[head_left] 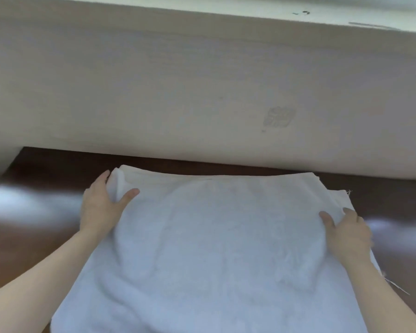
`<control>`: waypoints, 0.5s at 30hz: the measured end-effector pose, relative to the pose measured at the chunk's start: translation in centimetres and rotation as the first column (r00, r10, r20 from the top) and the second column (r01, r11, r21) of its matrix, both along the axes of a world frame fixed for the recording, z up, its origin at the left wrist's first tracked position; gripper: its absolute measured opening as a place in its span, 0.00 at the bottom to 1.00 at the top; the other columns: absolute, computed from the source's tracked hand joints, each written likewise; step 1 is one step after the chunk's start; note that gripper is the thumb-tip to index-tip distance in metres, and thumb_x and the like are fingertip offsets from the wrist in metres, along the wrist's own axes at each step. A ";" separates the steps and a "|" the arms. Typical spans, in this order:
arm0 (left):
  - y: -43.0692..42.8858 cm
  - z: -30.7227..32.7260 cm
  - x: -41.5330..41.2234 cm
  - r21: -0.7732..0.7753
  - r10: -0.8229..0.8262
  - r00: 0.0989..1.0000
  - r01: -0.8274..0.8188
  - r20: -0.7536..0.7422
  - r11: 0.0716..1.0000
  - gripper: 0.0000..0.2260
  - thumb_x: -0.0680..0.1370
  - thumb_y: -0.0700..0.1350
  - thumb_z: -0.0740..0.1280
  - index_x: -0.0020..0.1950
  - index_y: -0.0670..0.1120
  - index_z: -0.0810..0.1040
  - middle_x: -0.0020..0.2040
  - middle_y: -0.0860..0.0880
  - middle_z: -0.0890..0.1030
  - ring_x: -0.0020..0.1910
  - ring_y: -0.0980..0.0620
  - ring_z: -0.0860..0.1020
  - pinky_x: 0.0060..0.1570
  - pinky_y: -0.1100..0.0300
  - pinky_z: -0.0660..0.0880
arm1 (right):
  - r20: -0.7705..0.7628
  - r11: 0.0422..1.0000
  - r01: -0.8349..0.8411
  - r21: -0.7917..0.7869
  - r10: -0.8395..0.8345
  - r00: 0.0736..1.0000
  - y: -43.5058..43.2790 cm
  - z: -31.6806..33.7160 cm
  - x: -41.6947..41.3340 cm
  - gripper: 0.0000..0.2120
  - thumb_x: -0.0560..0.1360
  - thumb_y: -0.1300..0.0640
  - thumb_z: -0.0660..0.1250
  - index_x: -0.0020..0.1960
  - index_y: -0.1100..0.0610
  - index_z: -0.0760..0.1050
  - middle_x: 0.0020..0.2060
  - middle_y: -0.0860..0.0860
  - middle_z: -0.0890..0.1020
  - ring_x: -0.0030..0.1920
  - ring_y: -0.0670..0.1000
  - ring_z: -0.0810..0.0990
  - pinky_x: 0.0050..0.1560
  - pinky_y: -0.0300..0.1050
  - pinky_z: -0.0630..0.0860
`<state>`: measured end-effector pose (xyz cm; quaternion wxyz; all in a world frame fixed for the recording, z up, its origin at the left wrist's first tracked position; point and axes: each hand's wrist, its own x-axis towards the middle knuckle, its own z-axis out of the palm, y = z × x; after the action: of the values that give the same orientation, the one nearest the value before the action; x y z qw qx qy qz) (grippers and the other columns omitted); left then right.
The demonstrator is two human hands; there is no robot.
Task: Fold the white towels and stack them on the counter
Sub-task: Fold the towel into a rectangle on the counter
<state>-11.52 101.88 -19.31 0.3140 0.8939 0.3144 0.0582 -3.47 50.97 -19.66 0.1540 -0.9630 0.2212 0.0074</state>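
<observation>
The white terry towel lies spread on the dark brown glossy counter, its far edge near the cream wall. The left hand pinches its far-left corner between thumb and fingers. The right hand grips its right edge, thumb on top.

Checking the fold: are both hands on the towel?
Yes, the left hand grips the towel at its far left corner, the right hand touches its right edge.

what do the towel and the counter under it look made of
White towel: soft matte cloth, probably cotton terry; it rumples and sheds loose threads at its right edge. Counter: dark brown and glossy, perhaps polished wood or laminate; it mirrors bright patches.
</observation>
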 end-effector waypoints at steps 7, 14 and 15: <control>-0.7 1.2 1.3 -0.111 0.102 0.995 -0.103 -0.017 0.988 0.22 0.76 0.63 0.67 0.62 0.50 0.75 0.56 0.47 0.80 0.56 0.41 0.76 0.53 0.47 0.71 | -0.021 0.997 -0.028 0.066 0.029 0.999 -0.3 0.2 2.8 0.36 0.75 0.33 0.59 0.62 0.65 0.73 0.55 0.67 0.77 0.58 0.67 0.74 0.58 0.56 0.68; -3.4 2.9 1.2 0.001 0.062 0.997 -0.062 0.038 0.998 0.20 0.78 0.62 0.66 0.39 0.47 0.69 0.35 0.46 0.76 0.38 0.44 0.73 0.38 0.49 0.69 | -0.071 0.993 -0.110 0.052 0.114 0.991 0.6 1.5 3.9 0.22 0.80 0.40 0.59 0.52 0.62 0.68 0.49 0.65 0.79 0.51 0.67 0.77 0.43 0.53 0.67; -3.9 3.3 1.2 -0.004 0.062 0.997 -0.062 0.050 0.998 0.20 0.78 0.61 0.66 0.39 0.46 0.68 0.35 0.45 0.75 0.37 0.45 0.73 0.36 0.49 0.67 | -0.074 0.993 -0.122 0.011 0.122 0.990 0.5 1.8 3.9 0.22 0.81 0.41 0.57 0.52 0.61 0.69 0.48 0.65 0.79 0.50 0.68 0.77 0.42 0.53 0.66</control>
<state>-10.29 98.03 -16.00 0.3211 0.8816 0.3340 0.0901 0.41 51.42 -17.87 0.1479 -0.9732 0.1675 0.0534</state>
